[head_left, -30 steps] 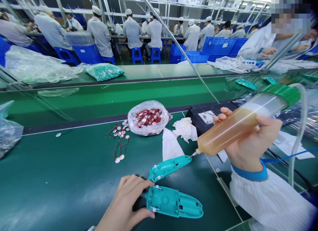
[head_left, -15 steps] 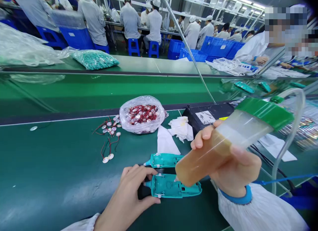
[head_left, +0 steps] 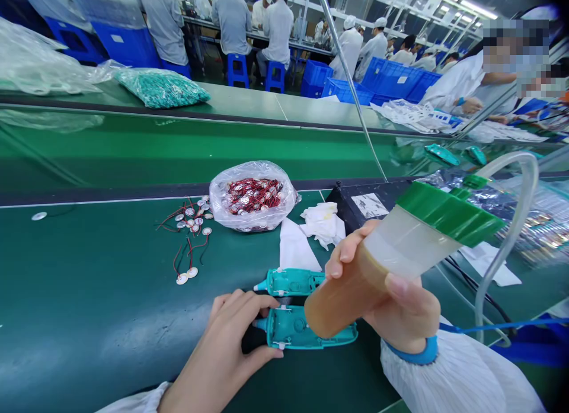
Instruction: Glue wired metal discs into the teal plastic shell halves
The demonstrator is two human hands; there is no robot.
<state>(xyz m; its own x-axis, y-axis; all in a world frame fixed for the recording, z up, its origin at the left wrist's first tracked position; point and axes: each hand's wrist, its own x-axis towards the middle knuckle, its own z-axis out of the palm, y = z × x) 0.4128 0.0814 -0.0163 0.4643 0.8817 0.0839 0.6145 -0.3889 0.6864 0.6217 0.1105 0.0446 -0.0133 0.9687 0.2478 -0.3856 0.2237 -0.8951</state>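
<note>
Two teal shells lay side by side on the green mat. The right hand point(head_left: 400, 309) gripped a glue bottle point(head_left: 386, 265), slanted tip-down onto the near shell point(head_left: 296, 333), which the left hand point(head_left: 226, 342) pinched steady.

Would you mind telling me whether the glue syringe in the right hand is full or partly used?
Partly used. The syringe holds amber liquid only in its lower part; the section under the green cap looks cloudy and empty.

I count two teal plastic housing shells point(head_left: 306, 333) point(head_left: 291, 281), one amber-filled clear dispenser barrel with green cap point(head_left: 391, 259), one clear bag of red-wired discs point(head_left: 251, 197), two white wipes point(head_left: 296, 254) point(head_left: 323, 222), one black box point(head_left: 368, 202).
</note>
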